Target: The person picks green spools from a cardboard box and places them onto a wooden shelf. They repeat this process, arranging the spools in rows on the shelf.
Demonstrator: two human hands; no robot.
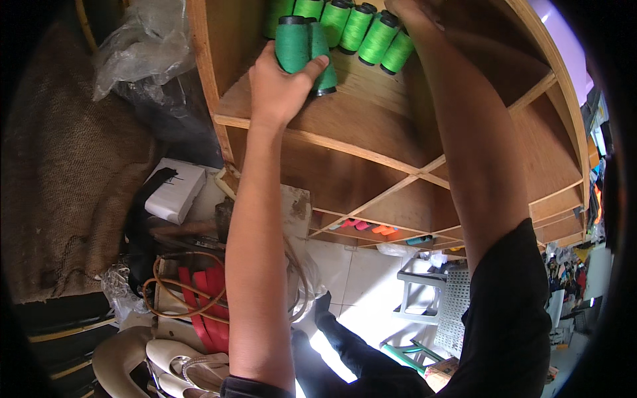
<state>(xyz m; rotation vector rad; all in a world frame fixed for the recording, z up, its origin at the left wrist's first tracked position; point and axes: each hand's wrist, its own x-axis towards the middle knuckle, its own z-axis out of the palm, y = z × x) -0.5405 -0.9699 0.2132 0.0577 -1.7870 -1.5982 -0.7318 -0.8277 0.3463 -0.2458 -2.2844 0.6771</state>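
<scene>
My left hand is closed around a dark green thread spool with a black end, in a wooden compartment. A second dark green spool leans against it, tilted, beside my thumb; it seems to be in the same grip. Behind them stands a row of several bright green spools with black ends. My right hand reaches to the right end of that row, at the picture's top edge. Its fingers are mostly cut off, and whether they touch a spool is hidden.
The wooden shelf is divided into compartments, with pink and orange spools lower down. Left are clear plastic wrapping, a white box, red straps and pale shoes. A grey plastic stool stands on the floor.
</scene>
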